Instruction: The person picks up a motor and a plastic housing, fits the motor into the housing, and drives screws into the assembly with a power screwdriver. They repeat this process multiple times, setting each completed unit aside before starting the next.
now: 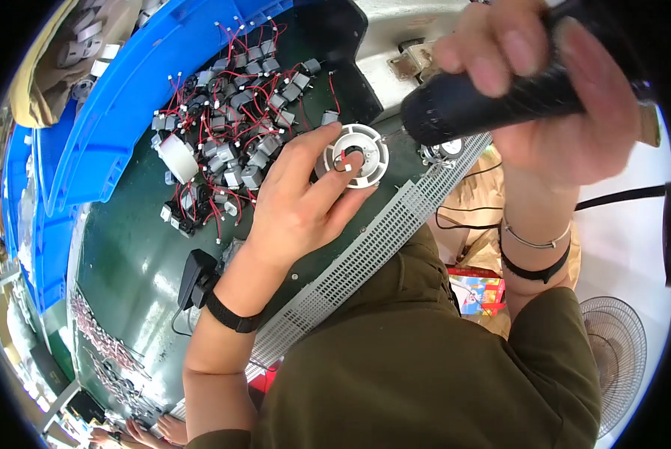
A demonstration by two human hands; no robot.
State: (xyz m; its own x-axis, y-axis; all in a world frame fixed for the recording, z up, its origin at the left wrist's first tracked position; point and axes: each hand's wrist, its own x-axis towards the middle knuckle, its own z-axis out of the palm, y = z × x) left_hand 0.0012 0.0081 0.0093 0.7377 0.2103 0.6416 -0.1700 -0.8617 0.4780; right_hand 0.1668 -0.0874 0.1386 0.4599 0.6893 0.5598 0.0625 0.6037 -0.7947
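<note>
My left hand (298, 198) holds a round white spoked plastic part (379, 153) against the green table. Its fingers curl over the rim and reach the hub, where a dark piece and a short red wire show. Raised at the upper right, my right hand (564, 146) is wrapped round a black cylindrical power screwdriver (470, 108). The tool's thin tip points left, close to the white part's right edge; whether they touch I cannot tell. Beyond my left hand lies a heap of small grey motors (238, 127) with red wires and white plugs.
A blue plastic bin (118, 127) stands along the left. A white roll (178, 159) lies among the motors. Perforated metal strip (350, 254) edges the table before me. A black device (198, 278) sits by my left wrist. Another person's hands (145, 434) are at lower left; a fan (612, 359) stands right.
</note>
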